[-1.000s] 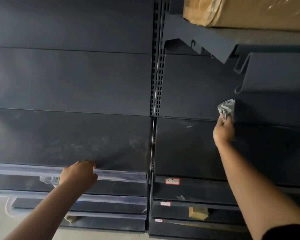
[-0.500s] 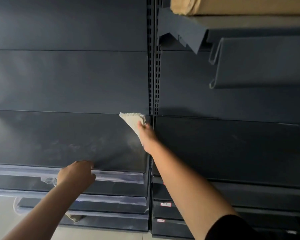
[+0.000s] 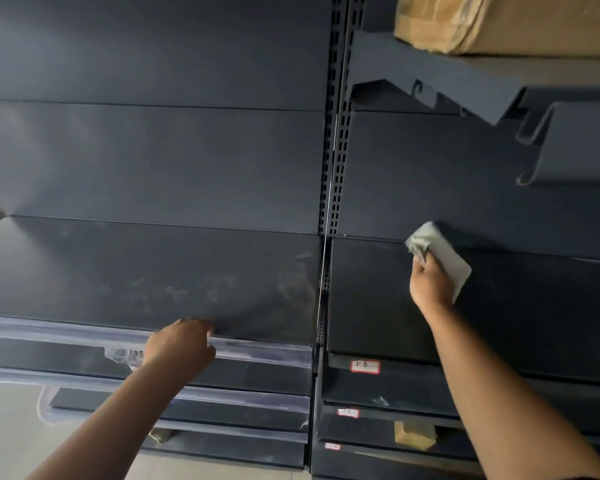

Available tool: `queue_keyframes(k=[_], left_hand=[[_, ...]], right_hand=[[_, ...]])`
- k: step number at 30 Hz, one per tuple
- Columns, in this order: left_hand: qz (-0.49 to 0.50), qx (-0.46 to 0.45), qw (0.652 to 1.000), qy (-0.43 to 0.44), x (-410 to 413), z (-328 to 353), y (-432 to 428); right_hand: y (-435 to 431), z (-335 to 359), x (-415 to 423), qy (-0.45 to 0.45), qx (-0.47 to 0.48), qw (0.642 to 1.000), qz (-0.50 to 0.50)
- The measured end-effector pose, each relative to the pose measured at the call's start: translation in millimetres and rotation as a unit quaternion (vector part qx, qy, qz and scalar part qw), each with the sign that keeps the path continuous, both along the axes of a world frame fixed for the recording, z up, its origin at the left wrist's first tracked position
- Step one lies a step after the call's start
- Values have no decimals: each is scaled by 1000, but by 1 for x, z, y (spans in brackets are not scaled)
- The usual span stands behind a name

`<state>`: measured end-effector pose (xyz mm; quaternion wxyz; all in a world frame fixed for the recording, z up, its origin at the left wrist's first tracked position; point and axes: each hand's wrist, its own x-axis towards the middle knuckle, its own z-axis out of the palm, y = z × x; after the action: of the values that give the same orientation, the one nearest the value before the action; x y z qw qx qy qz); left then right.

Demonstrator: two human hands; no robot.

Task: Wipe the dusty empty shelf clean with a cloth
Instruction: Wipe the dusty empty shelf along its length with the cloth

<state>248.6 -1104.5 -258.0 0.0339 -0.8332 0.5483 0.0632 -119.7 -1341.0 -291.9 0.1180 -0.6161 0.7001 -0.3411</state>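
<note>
Two dark empty metal shelves meet at a slotted upright. The left shelf (image 3: 146,271) bears pale dust smears near its front right. The right shelf (image 3: 368,299) looks darker and cleaner. My right hand (image 3: 430,282) grips a pale folded cloth (image 3: 440,251) and presses it on the right shelf near its back edge, a little right of the upright. My left hand (image 3: 181,344) rests with curled fingers on the front lip of the left shelf, on its clear price strip.
A slotted upright (image 3: 335,133) divides the two bays. Above right, a higher shelf on a bracket (image 3: 430,74) carries a cardboard box (image 3: 499,22). Lower shelves below hold small labels (image 3: 365,366) and a small tan box (image 3: 414,434). Pale floor shows at bottom left.
My right hand swept the cloth from the right shelf left to the upright and the left shelf's back corner, then back right onto the right shelf. My left hand stayed on the shelf lip.
</note>
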Motion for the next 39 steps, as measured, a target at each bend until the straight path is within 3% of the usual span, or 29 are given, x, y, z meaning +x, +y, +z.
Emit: queue_keyframes(k=[3,5,9,11,12,14,16,18,20,22,24,26,29,33,37,39], left_hand=[[-10,-2,1000,8,5,-1,1],[-18,-2,1000,10,9,-3,2],[-51,-7,998,21,14,-9,7],[-80,-15,996,20,19,-10,9],[-95,-20,995,25,22,-11,10],[-122,-27,991,52,29,-12,13],[-153,-27,985,75,40,-14,18],[-179,-31,980,83,54,-16,24],[-175,-42,980,80,71,-17,30],[-147,-60,985,71,90,-15,33],[-120,-70,989,57,109,-13,35],[-107,-62,991,45,125,-11,38],[-99,-59,992,45,145,-10,43],[-79,-54,994,43,169,-9,51],[-81,-59,994,43,189,-12,58],[-90,-64,993,40,197,-13,60]], right_hand=[[20,-10,34,161,25,985,56],[44,-8,80,156,26,982,102],[97,-2,180,58,100,971,209],[119,8,221,-46,141,962,227],[128,14,237,-145,162,951,220],[143,29,258,-399,198,880,163],[150,46,260,-569,212,790,86],[149,57,246,-660,185,727,45],[146,67,223,-684,103,721,25],[143,71,198,-583,10,812,5],[141,68,177,-363,-51,931,-4],[139,55,171,-195,-32,980,18],[143,27,199,-18,97,993,58],[162,-1,264,225,143,957,113],[182,-1,345,201,158,952,166],[190,7,380,102,158,962,199]])
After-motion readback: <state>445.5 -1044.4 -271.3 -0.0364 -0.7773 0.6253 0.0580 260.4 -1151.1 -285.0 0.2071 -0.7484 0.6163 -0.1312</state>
